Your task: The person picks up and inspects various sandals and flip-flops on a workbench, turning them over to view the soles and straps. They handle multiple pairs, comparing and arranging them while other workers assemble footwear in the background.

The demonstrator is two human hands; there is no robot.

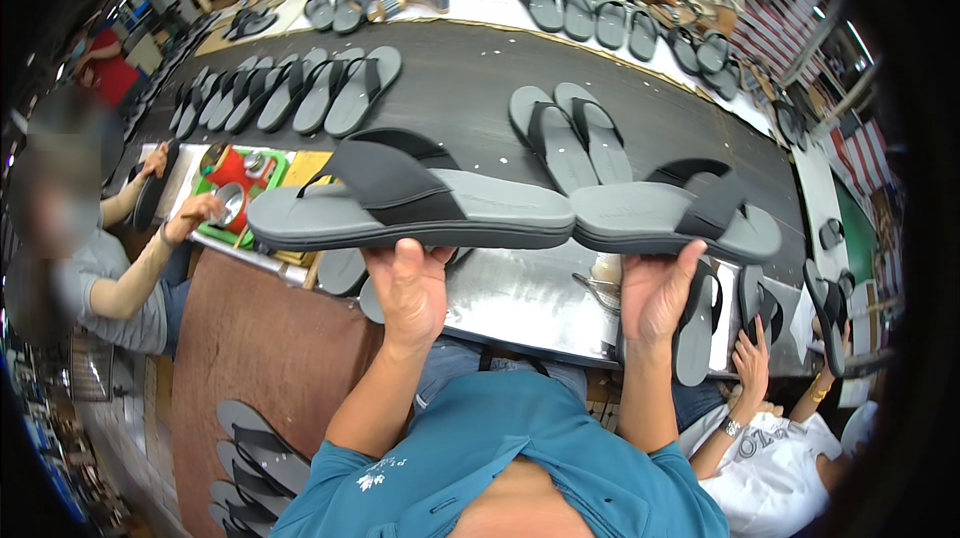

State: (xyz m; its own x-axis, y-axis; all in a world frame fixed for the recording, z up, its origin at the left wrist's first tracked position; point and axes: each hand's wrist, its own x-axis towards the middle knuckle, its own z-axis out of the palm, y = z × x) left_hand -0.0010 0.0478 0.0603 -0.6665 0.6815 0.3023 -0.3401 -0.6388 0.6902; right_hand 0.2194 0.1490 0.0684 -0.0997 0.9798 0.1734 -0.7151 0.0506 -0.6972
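My left hand (405,300) grips a grey flip-flop (500,200) with a black strap from underneath, thumb at the sole's near edge. With my right hand (655,303) I hold a matching sandal (630,206) the same way. Both are raised level above the bench, soles down, heel ends meeting or nearly so in the middle. Beyond them, a pair of similar sandals (570,150) lies on the dark belt. Partly hidden below my left hand is another grey sandal (343,273) on the metal worktop (520,303).
Sandals stand in a row (290,93) across the dark belt (450,78). A green tray (228,228) holds a red container and a metal cup near a co-worker's hand (200,210) at left. At right, another person's hand (752,358) touches a sandal (760,303). More sandals (262,463) lie lower left.
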